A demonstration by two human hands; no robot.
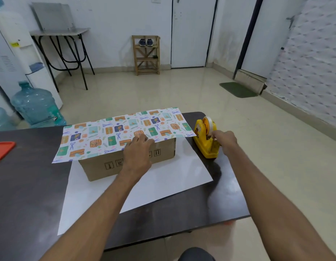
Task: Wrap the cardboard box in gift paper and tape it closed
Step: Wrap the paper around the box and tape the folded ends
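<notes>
A brown cardboard box (107,166) stands on a sheet of gift paper (99,134) whose white underside spreads toward me on the dark table (22,194). The far half of the sheet is folded over the box top, printed side up. My left hand (138,153) lies flat on the box's near top edge, pressing the paper's edge down. To the right of the box stands a yellow tape dispenser (203,140) with a white roll. My right hand (224,140) is at its cutter end, fingers pinched on the tape end.
A red plastic lid (2,150) lies at the table's left edge. Beyond the table are water jugs (34,104) on the floor at the left, a folding table, a wooden shoe rack (146,55) by the wall and a green mat.
</notes>
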